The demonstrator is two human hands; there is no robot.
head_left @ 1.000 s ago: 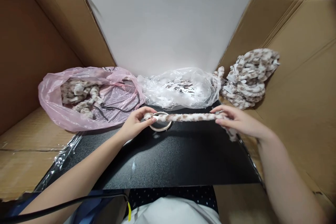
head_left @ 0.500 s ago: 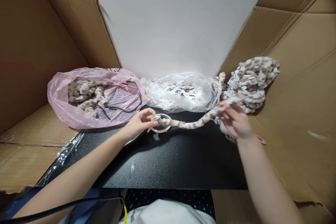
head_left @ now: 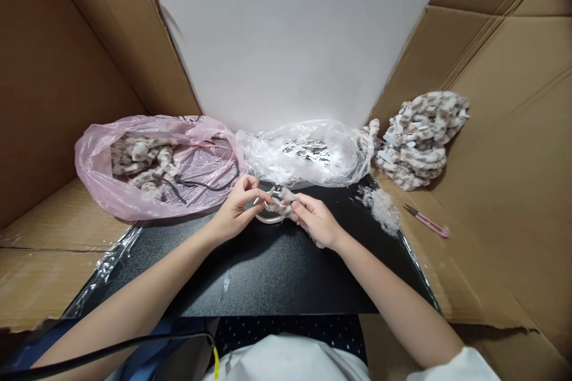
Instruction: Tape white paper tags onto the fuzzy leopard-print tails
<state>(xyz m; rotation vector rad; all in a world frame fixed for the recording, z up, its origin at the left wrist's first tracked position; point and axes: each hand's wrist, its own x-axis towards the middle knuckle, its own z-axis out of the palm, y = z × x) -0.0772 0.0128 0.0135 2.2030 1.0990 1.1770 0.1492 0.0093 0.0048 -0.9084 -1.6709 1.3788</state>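
Low over the dark tabletop, my left hand is closed in a pinch at the left side of a white ring. A small pale piece shows by its fingertips, too small to name. My right hand is closed round a fluffy white-and-brown strip, whose end stands up above the fingers at the ring's right side. Part of the strip hangs below the right hand, mostly hidden by it. Whether the strip passes through the ring or lies against it, I cannot tell.
A pink plastic bag with fluffy strips and dark cord stands at left. Behind the hands lies a clear bag of flat white pieces. At right are a fluffy heap, loose fluff and pink thread snips. Cardboard walls flank the table.
My right hand has come left to the ring with the strip, which was stretched out between the hands before. The left hand stays by the ring. The thread snips are now uncovered.
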